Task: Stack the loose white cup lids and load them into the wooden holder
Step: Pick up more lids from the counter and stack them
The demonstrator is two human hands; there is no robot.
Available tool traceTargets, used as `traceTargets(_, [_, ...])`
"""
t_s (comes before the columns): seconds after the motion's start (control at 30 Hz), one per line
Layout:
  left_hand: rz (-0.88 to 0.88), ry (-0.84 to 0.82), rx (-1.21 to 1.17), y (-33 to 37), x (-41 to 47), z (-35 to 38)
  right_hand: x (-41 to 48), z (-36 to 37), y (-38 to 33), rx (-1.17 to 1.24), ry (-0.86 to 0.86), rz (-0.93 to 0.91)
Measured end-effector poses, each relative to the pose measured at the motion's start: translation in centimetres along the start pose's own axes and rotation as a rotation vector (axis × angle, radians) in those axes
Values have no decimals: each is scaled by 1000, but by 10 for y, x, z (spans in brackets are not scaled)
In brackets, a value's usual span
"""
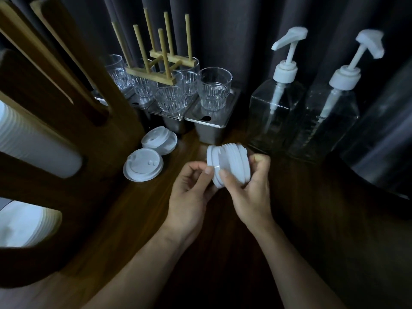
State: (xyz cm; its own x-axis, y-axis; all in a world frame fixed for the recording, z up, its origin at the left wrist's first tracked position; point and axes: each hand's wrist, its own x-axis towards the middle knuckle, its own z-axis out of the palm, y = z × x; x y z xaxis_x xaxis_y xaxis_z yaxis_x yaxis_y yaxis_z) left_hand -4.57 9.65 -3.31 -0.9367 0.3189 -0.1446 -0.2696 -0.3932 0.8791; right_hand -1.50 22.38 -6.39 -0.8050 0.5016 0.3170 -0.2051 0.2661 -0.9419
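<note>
Nestling in right hand (249, 187): lid stack (231, 162)

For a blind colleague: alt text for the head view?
A left hand and right hand hold a sideways stack of white lids above a wooden counter. Two loose lids lie beside the wooden holder; glasses and pump bottles stand behind.

wooden holder (55, 121) left | loose lids (142, 165) just right of it | glasses (214, 90) behind lids | lid stack (231, 163) before glasses | pump bottles (276, 112) right
</note>
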Motion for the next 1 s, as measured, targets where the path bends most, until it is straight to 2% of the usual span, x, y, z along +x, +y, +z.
traceTargets(0.3, [-41, -81, -54, 3, 2, -9, 1, 2, 11, 37, -104, -83])
traceTargets(0.47, [-69, -64, -52, 7, 1, -17, 2, 2, 7, -38, -164, -41])
traceTargets(1.0, [2, -144, 80, 10, 4, -27, 2, -1, 9, 7, -212, -6])
